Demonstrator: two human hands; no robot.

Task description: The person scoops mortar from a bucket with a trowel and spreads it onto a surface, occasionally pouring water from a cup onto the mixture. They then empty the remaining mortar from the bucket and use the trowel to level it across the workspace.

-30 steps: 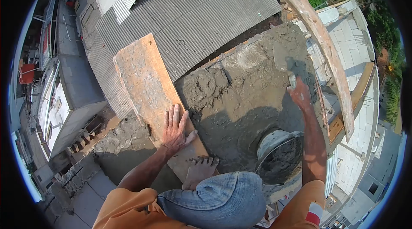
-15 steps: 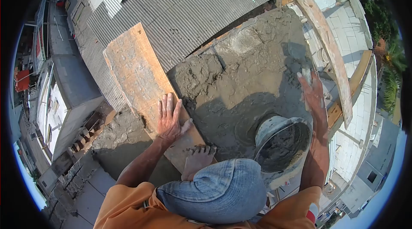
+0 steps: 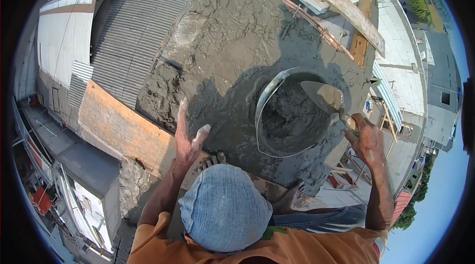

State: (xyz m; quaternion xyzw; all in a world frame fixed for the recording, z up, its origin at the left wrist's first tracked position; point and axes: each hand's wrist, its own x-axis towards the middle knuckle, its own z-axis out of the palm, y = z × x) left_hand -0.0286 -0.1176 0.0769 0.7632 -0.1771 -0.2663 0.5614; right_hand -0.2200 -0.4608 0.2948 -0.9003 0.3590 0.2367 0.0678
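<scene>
My right hand (image 3: 366, 140) grips the handle of a trowel (image 3: 322, 95), its mortar-smeared blade over the far right rim of a bucket (image 3: 267, 91). Wet grey mortar (image 3: 289, 115) lies inside the bucket, and a thin wire handle rests along its side. To the left, my left hand (image 3: 190, 138) is raised with fingers spread, holding nothing. Below it, a mortar-crusted wooden board (image 3: 126, 123) runs along the slab edge. Fresh mortar (image 3: 232, 21) covers the slab around the bucket, rough and lumpy near the left edge.
My denim-covered knee (image 3: 222, 209) and bare feet are close to the bucket. A corrugated roof (image 3: 143, 21) lies beyond the slab's left edge. At the far right are a long plank (image 3: 341, 4), a wooden beam (image 3: 363, 21) and a white block wall (image 3: 403, 66).
My left hand has lifted off the board. My right hand has brought the trowel from the mortar beyond the bucket to over its rim. The view has turned, putting the bucket nearer the middle.
</scene>
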